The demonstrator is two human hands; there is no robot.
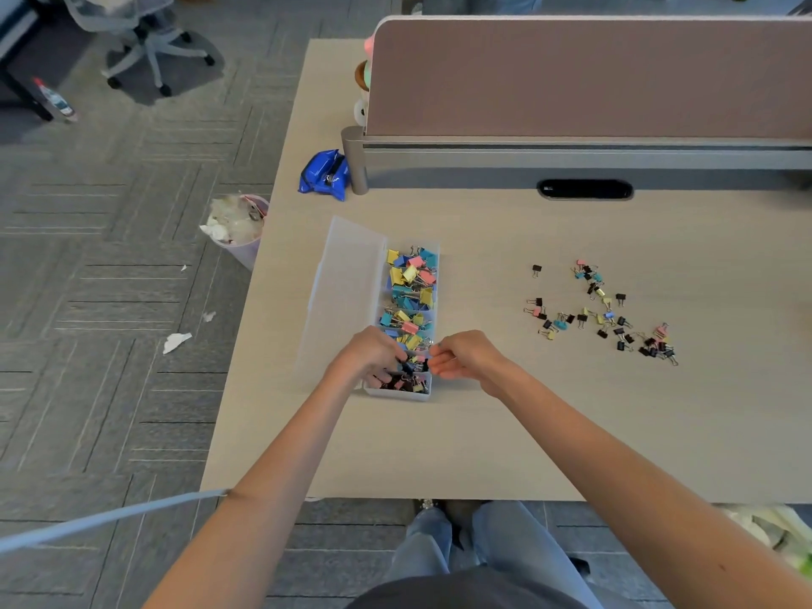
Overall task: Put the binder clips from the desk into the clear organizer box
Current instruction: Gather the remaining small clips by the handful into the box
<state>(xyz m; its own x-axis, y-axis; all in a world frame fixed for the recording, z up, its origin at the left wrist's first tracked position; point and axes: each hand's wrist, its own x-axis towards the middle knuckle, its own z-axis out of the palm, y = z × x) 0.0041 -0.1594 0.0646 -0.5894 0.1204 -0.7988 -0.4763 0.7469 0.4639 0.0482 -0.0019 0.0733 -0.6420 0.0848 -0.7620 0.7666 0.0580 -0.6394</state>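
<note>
Clear organizer box point(408, 318) lying centre-left on desk point(483, 432), long axis running near-to-far, lid point(347, 283) lying open at its left. Compartments holding coloured binder clips point(411, 279). Loose clips point(602, 314) lying scattered centre-right. Left hand point(367, 356) curling into nearest compartment, grip unclear. Right hand point(461, 356) hovering beside, fingers loosely curled, holding nothing visible.

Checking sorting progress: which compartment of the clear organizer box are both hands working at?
The end compartment nearest the person, with small, mostly dark clips; the farther compartments hold larger, bright-coloured ones.
</note>
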